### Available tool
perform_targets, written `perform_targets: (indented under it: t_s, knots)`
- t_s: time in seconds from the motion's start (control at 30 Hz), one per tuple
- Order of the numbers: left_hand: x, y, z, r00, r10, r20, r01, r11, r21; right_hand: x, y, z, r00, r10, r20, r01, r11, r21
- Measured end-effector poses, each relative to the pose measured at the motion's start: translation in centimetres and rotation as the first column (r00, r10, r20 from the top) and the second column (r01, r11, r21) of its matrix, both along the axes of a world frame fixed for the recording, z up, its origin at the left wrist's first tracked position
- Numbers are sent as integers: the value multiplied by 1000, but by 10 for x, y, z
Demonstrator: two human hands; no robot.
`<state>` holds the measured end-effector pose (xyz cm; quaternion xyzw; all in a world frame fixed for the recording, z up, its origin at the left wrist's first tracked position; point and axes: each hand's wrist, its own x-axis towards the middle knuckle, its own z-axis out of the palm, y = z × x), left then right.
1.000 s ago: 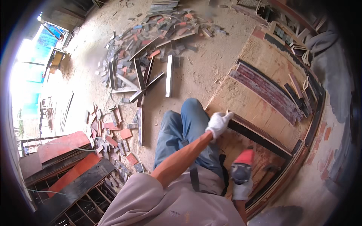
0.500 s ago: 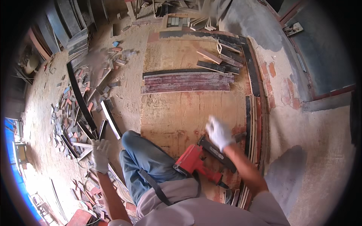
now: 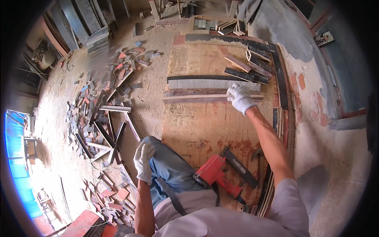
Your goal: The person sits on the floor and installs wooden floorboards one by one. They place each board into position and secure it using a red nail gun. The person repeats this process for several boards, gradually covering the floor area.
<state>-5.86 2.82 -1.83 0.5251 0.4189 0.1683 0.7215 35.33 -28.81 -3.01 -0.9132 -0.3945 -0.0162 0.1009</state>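
Note:
My right hand (image 3: 240, 98), in a white work glove, is over the right part of the wooden strips on the plywood sheet (image 3: 197, 122). Its fingers are curled closed; what they grip, if anything, is hidden. Beneath it runs a narrow reddish-brown wooden strip (image 3: 189, 98). Just beyond lies a strip with a whitish face (image 3: 205, 84), edged in black on its far side. Loosely bent and with nothing visible in it, my gloved left hand (image 3: 143, 160) hovers beside my left knee. A red nail gun (image 3: 215, 172) with a black magazine (image 3: 241, 168) rests on the sheet by my lap.
Short dark and brown offcuts (image 3: 241, 73) lie on the sheet's far right. A pile of wood scraps (image 3: 94, 114) covers the floor at left, with longer black strips (image 3: 104, 134) across it. A hammer (image 3: 258, 158) lies near the stacked strips beside the plastered wall (image 3: 308, 71).
My right hand has moved away from beside the nail gun to the strips. The far strip now shows a whitish face instead of purple. My left hand has come from the scrap pile toward my knee.

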Motion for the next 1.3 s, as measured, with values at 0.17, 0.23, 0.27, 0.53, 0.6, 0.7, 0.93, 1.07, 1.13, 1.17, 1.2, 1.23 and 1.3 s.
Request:
perform_targets:
  t_s: [0.17, 0.23, 0.27, 0.53, 0.6, 0.7, 0.93, 1.07, 1.13, 1.17, 1.2, 1.23, 1.3]
  knots:
    - [38, -12, 15, 992, -121, -38, 124, 990, 72, -25, -6, -18, 984, -115, -137, 114, 993, -17]
    - [55, -19, 10, 987, -154, -35, 157, 981, 111, -20, -11, -18, 966, -159, -203, 138, 984, -116]
    - [62, -23, 16, 989, -149, -23, 151, 986, 75, -21, -10, -12, 971, -154, -182, 127, 980, -152]
    - [84, -29, -4, 933, -274, -233, 351, 835, 423, -100, -26, -6, 955, -41, -294, -44, 960, -275]
    - [86, -30, -1, 913, -252, -321, 392, 758, 521, -132, -33, -15, 950, 51, -307, -81, 993, -84]
    - [94, -25, -15, 874, -205, -440, 474, 558, 682, -160, -52, -28, 972, 158, -173, -124, 974, 189]
    - [99, -23, -67, 909, -55, -413, 345, 655, 672, -195, -85, -7, 975, -221, -34, 223, 959, 176]
    - [110, -27, -68, 864, 34, -503, 388, 593, 706, -216, -146, -27, 742, -668, 46, 660, 741, 125]
    - [113, -28, -68, 866, 26, -499, 364, 651, 666, -226, -161, -40, 693, -712, -112, 718, 669, 191]
    - [113, -29, -65, 858, 10, -514, 377, 668, 642, -230, -163, -45, 684, -706, -185, 723, 622, 301]
    - [113, -30, -62, 850, -6, -527, 388, 685, 617, -234, -164, -50, 679, -689, -254, 722, 562, 404]
    - [112, -29, -56, 843, -13, -538, 393, 698, 599, -235, -161, -53, 680, -657, -325, 712, 488, 504]
    - [112, -31, -52, 829, 20, -558, 405, 666, 626, -236, -167, -51, 626, -620, -472, 769, 395, 502]
